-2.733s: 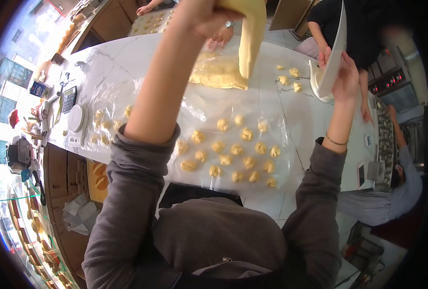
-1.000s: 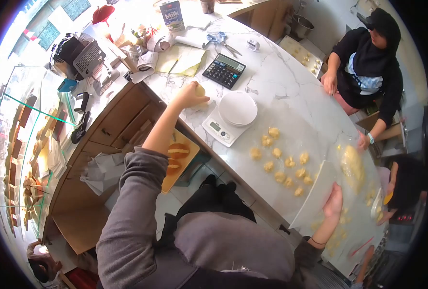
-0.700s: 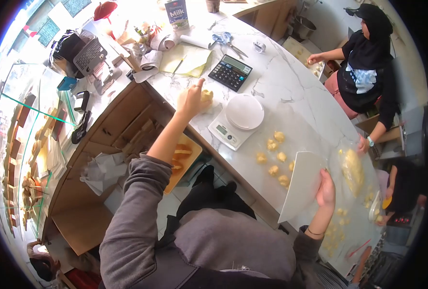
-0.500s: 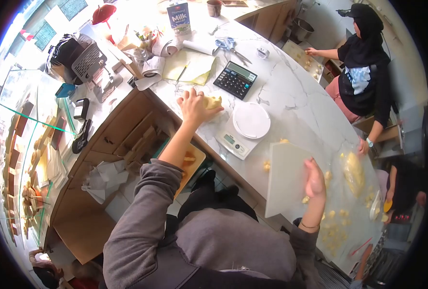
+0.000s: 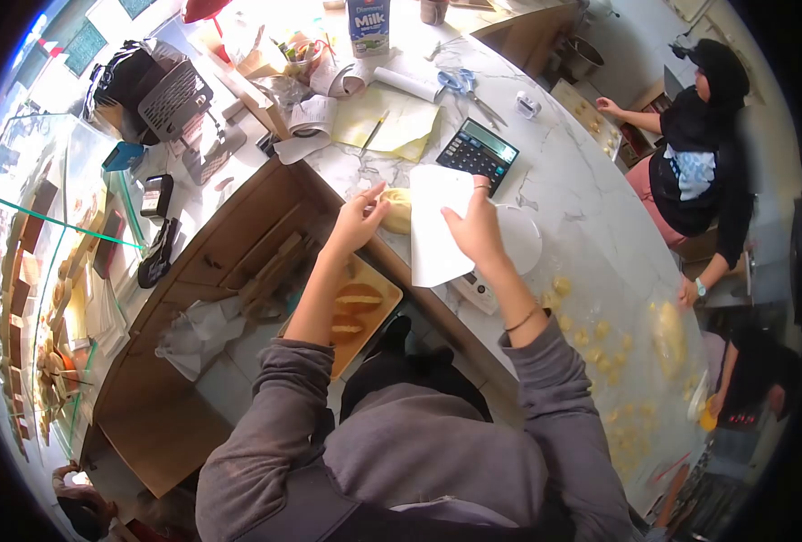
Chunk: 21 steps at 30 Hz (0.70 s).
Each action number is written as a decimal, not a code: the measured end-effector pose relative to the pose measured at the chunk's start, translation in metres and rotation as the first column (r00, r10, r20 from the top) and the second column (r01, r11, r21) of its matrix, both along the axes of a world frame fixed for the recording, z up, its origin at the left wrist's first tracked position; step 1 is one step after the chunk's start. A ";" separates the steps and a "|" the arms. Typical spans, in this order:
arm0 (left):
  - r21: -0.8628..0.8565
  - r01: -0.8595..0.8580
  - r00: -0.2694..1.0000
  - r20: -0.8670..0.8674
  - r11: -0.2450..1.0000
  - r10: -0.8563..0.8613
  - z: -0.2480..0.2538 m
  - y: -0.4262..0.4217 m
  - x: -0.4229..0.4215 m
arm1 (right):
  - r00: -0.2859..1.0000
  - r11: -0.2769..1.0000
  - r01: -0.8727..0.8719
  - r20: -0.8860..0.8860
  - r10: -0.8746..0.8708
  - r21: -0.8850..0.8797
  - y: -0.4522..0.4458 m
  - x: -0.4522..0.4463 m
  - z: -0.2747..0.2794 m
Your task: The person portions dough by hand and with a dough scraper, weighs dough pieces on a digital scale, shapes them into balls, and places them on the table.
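At the counter's left edge, my left hand is beside a yellow dough lump, with thumb and fingers drawn together; whether they pinch any dough is too small to tell. My right hand grips a flat white board, held upright just right of the lump. Behind the board and my right wrist, the white scale is partly hidden. Small dough pieces are scattered on plastic further right, and a larger wrapped dough mass lies beyond them.
A calculator, blue scissors, yellow paper and a milk carton lie or stand on the marble counter. A co-worker in black stands across it. Below the counter edge is a tray of bread.
My right hand has brought the white board leftward, from over the small dough pieces to beside the lump. My left hand's spread fingers have drawn together. The view has shifted slightly.
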<state>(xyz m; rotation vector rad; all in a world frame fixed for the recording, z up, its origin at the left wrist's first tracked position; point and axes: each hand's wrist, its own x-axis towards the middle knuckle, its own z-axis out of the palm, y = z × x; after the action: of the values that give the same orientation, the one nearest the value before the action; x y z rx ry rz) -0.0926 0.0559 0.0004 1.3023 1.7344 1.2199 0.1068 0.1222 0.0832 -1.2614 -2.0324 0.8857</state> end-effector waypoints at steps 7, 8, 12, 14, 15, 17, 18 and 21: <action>0.099 -0.108 0.989 -0.086 0.989 0.117 -0.003 0.003 0.009 | 0.991 0.995 -0.060 0.122 0.049 0.084 0.002 -0.033 0.002; 0.064 -0.182 0.979 -0.084 0.981 0.187 -0.002 0.005 0.012 | 0.994 0.995 -0.061 0.100 0.052 0.084 0.006 -0.035 0.007; 0.139 -0.380 0.913 -0.104 0.914 0.395 -0.018 0.030 0.022 | 0.999 0.982 -0.047 0.004 0.047 0.185 0.009 -0.038 0.027; 0.119 -0.407 0.895 -0.145 0.906 0.421 -0.014 0.034 0.022 | 0.991 0.993 -0.065 0.120 0.054 0.096 0.004 -0.047 0.029; 0.066 -0.352 0.926 -0.123 0.934 0.358 -0.013 0.030 0.020 | 0.983 0.996 -0.068 0.175 0.058 0.051 0.001 -0.053 0.028; -0.025 -0.233 0.970 -0.072 0.972 0.231 0.001 0.019 0.010 | 0.966 0.992 -0.099 0.247 0.076 0.080 0.001 -0.061 0.012; 0.056 -0.263 0.965 -0.006 0.963 0.264 -0.010 0.012 0.009 | 0.962 0.993 -0.104 0.260 0.084 0.063 -0.001 -0.063 0.008; 0.100 -0.250 0.894 -0.357 0.963 0.270 0.003 -0.010 -0.004 | 0.937 0.987 -0.146 0.330 0.117 0.062 -0.004 -0.070 0.003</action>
<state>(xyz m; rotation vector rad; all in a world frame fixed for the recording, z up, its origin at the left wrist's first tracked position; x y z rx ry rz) -0.0964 0.0459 0.0032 1.4344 2.2181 1.2290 0.0370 0.1178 0.0859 -1.3049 -2.4111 0.6729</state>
